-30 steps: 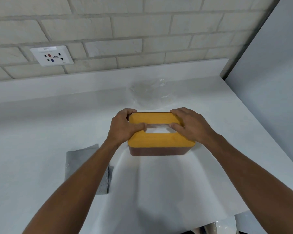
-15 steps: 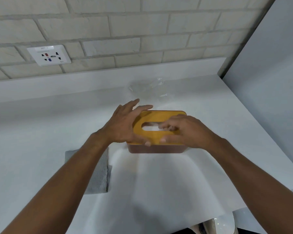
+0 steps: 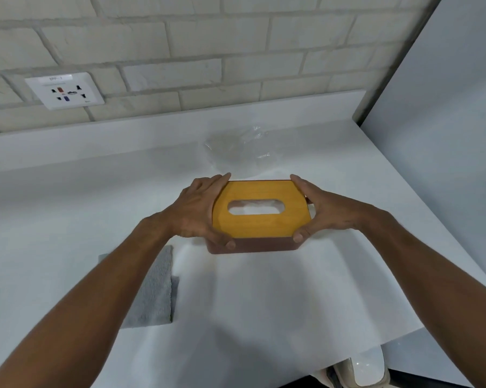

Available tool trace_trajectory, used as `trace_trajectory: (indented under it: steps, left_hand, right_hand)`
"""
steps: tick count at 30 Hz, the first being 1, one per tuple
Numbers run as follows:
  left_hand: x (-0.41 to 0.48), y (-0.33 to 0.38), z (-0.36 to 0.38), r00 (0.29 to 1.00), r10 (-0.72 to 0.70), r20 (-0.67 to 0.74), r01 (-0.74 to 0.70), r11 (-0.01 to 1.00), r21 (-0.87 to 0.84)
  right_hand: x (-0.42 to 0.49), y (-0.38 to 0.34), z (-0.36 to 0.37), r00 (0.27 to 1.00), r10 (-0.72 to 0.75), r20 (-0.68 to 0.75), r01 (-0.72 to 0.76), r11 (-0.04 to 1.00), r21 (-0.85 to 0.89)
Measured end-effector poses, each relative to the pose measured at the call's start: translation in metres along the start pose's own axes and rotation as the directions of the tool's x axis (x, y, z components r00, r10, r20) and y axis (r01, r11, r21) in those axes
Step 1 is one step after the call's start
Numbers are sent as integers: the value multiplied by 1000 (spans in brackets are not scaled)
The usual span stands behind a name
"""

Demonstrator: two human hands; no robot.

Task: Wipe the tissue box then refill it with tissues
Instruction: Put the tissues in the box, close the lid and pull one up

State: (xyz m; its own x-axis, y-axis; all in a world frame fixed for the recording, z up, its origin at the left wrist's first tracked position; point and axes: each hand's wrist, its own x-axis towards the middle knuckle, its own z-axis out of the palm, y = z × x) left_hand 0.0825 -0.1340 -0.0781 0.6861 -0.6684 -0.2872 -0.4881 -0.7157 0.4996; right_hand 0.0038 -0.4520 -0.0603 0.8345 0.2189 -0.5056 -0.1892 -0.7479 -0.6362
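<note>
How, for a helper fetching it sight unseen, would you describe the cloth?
Start at the white counter below the brick wall. Left of the yellow-topped tissue box, nearer the person, lies the cloth: flat, grey and fuzzy, the only grey thing there.

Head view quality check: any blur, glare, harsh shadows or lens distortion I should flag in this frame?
Head view: box, left hand and right hand are fairly sharp, with no motion smear. Head view: the wide lens bows the brick wall's courses. Head view: soft arm shadows on the counter, none hard; small glints on the clear wrap behind the box.
</note>
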Motion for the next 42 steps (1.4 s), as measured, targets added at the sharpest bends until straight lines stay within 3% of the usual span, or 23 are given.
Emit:
trace_trajectory:
  steps: [4, 10, 19, 22, 27, 32, 38, 42]
  left_hand:
    - [1, -3, 5, 999, 3, -51, -4, 1000, -27]
    - [-2, -9, 19, 990, -1, -139, -33, 970, -241]
    - [1, -6, 11, 996, 40, -74, -46, 995, -87]
    - [-4, -7, 15, 996, 44, -73, -60, 970, -235]
    - [-14, -21, 25, 994, -17, -103, -34, 881, -472]
    - [-15, -22, 26, 983, -41, -181, -41, 904, -425]
    - [-8, -27, 19, 978, -18, -210, -72, 908, -413]
    - [1, -19, 7, 996, 2, -94, -42, 904, -426]
  right_hand:
    - [4, 2, 0, 998, -48, -42, 50, 998, 30]
    - [7, 2, -3, 996, -82, -36, 83, 996, 42]
    - [5, 0, -4, 995, -90, -43, 90, 996, -1]
    - [0, 3, 4, 995, -99, -28, 99, 995, -8]
    - [1, 20, 19, 999, -33, -20, 38, 961, 275]
    - [8, 20, 22, 989, -130, -66, 146, 918, 369]
    - [15, 22, 14, 989, -128, -68, 145, 915, 376]
    - [16, 22, 4, 997, -73, 36, 59, 949, 309]
